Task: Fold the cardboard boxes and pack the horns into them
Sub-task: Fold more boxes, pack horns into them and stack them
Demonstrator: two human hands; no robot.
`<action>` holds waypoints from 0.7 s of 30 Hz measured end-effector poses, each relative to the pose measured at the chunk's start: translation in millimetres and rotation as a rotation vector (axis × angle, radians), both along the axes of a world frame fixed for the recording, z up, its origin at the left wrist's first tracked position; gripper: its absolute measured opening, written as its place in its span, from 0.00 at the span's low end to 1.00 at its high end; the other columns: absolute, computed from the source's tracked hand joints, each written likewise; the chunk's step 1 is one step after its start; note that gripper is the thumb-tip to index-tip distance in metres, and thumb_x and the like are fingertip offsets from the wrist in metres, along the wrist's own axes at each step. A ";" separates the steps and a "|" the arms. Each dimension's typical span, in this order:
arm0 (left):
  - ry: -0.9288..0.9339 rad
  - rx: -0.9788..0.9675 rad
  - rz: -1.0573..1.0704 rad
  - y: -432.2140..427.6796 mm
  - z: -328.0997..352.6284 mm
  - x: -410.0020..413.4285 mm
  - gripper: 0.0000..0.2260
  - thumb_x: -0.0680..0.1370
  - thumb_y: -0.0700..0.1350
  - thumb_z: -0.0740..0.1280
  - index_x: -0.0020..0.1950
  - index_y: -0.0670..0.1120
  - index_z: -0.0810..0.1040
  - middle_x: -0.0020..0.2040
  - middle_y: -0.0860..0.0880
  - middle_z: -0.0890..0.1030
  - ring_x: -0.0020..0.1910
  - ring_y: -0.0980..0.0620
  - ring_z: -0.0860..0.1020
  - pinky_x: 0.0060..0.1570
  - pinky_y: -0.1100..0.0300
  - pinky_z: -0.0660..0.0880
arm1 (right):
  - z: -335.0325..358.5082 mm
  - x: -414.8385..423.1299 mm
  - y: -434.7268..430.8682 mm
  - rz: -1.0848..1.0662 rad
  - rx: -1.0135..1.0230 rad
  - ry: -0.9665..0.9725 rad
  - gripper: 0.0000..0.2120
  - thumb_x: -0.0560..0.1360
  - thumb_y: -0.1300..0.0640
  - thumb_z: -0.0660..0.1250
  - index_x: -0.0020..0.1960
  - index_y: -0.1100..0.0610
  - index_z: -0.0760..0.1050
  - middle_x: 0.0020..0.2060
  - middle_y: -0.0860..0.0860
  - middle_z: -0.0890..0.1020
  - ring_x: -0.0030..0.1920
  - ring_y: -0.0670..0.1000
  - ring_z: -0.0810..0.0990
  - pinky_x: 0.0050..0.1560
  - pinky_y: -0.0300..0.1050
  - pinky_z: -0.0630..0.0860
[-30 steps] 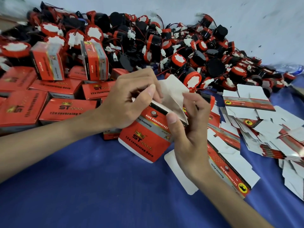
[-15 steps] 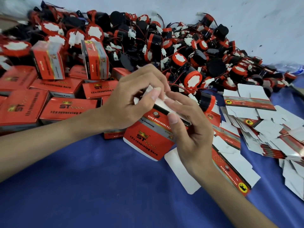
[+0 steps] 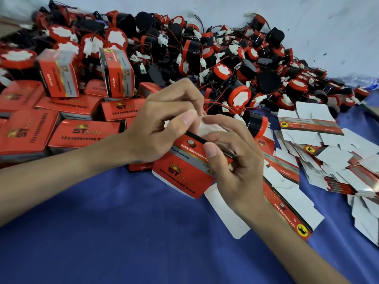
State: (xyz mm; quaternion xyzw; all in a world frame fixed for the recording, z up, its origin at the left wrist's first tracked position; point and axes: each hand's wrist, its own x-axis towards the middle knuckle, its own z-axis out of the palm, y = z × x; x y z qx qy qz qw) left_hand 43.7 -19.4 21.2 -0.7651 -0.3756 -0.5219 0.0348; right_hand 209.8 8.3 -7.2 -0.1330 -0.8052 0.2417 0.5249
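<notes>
Step in hand: closing. Red box (image 3: 185, 171), centre over blue cloth (image 3: 102, 232), is gripped by right hand (image 3: 235, 167); its white flap (image 3: 209, 128) is pinched by left hand (image 3: 164, 124). Next, prob.: flap tucked in w/ firm press.

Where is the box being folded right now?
In the head view, centre frame, the red box is held between the left hand and right hand, above the blue cloth.

Red box (image 3: 180, 173) tilted, white flap (image 3: 209, 128) half-folded.
</notes>
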 end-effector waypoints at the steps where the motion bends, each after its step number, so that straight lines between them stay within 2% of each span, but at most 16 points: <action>1: -0.003 -0.011 0.008 -0.1 -0.8 -0.1 0.17 0.78 0.40 0.53 0.37 0.35 0.77 0.43 0.37 0.74 0.42 0.43 0.75 0.45 0.50 0.72 | -1.4 0.9 0.3 -0.007 0.011 -0.013 0.17 0.80 0.50 0.60 0.53 0.63 0.77 0.56 0.57 0.76 0.58 0.47 0.76 0.56 0.39 0.72; 4: -0.024 -0.036 0.012 0.6 -0.9 -1.5 0.18 0.80 0.48 0.54 0.46 0.35 0.76 0.47 0.37 0.74 0.47 0.47 0.74 0.50 0.56 0.70 | -2.5 3.6 0.2 -0.013 0.030 -0.043 0.23 0.80 0.46 0.57 0.63 0.64 0.70 0.61 0.58 0.73 0.65 0.51 0.72 0.64 0.43 0.68; 7: -0.073 -0.003 -0.038 3.5 -0.7 -2.2 0.20 0.81 0.58 0.56 0.52 0.41 0.72 0.51 0.43 0.71 0.49 0.42 0.74 0.51 0.51 0.71 | -2.3 5.6 -0.7 -0.012 -0.003 -0.051 0.30 0.79 0.44 0.58 0.68 0.68 0.65 0.65 0.62 0.70 0.69 0.55 0.68 0.67 0.48 0.66; 10: -0.160 0.050 -0.109 5.6 -3.8 -2.7 0.20 0.78 0.60 0.62 0.53 0.43 0.69 0.53 0.44 0.68 0.46 0.38 0.74 0.47 0.48 0.73 | -2.0 9.6 0.6 0.022 -0.058 -0.025 0.31 0.79 0.40 0.57 0.72 0.61 0.58 0.69 0.57 0.68 0.71 0.56 0.66 0.69 0.53 0.66; 11: -0.182 0.070 -0.136 5.8 -4.7 -2.5 0.19 0.77 0.59 0.64 0.54 0.44 0.68 0.53 0.43 0.67 0.45 0.37 0.74 0.46 0.49 0.74 | -1.2 10.6 1.2 0.041 -0.061 -0.023 0.31 0.79 0.40 0.57 0.72 0.59 0.57 0.70 0.54 0.68 0.72 0.53 0.66 0.69 0.51 0.65; 14: -0.208 0.117 -0.210 6.2 -3.0 -1.1 0.22 0.75 0.57 0.68 0.59 0.45 0.65 0.54 0.42 0.65 0.47 0.41 0.74 0.46 0.51 0.75 | 2.3 12.0 4.7 0.077 -0.010 -0.010 0.29 0.78 0.45 0.59 0.71 0.63 0.58 0.69 0.43 0.67 0.70 0.43 0.66 0.67 0.38 0.63; 15: -0.210 0.124 -0.228 6.6 -2.6 -1.4 0.23 0.75 0.57 0.68 0.61 0.46 0.64 0.55 0.42 0.65 0.48 0.43 0.73 0.46 0.50 0.76 | 4.2 11.4 4.9 0.076 0.003 0.012 0.28 0.77 0.47 0.61 0.69 0.64 0.60 0.67 0.44 0.68 0.68 0.42 0.68 0.66 0.37 0.64; 17: -0.211 0.119 -0.234 7.3 -3.5 -1.9 0.25 0.74 0.60 0.68 0.64 0.50 0.64 0.57 0.43 0.63 0.51 0.41 0.73 0.46 0.48 0.76 | 6.5 10.3 3.4 0.069 0.058 0.097 0.25 0.76 0.49 0.64 0.66 0.64 0.64 0.62 0.48 0.72 0.65 0.46 0.72 0.63 0.42 0.67; 19: -0.218 0.073 -0.183 8.0 -6.4 -3.1 0.28 0.73 0.66 0.66 0.65 0.53 0.63 0.59 0.43 0.62 0.55 0.35 0.70 0.52 0.44 0.75 | 6.9 9.4 1.2 0.010 0.158 0.173 0.25 0.73 0.52 0.68 0.63 0.64 0.66 0.58 0.53 0.73 0.62 0.52 0.73 0.62 0.47 0.69; 21: -0.254 -0.037 -0.123 7.5 -4.5 -4.4 0.32 0.72 0.70 0.64 0.65 0.51 0.59 0.62 0.42 0.62 0.62 0.36 0.67 0.59 0.42 0.72 | 7.2 8.1 1.1 -0.084 0.227 0.205 0.27 0.69 0.56 0.71 0.62 0.65 0.65 0.57 0.56 0.70 0.62 0.51 0.71 0.62 0.45 0.68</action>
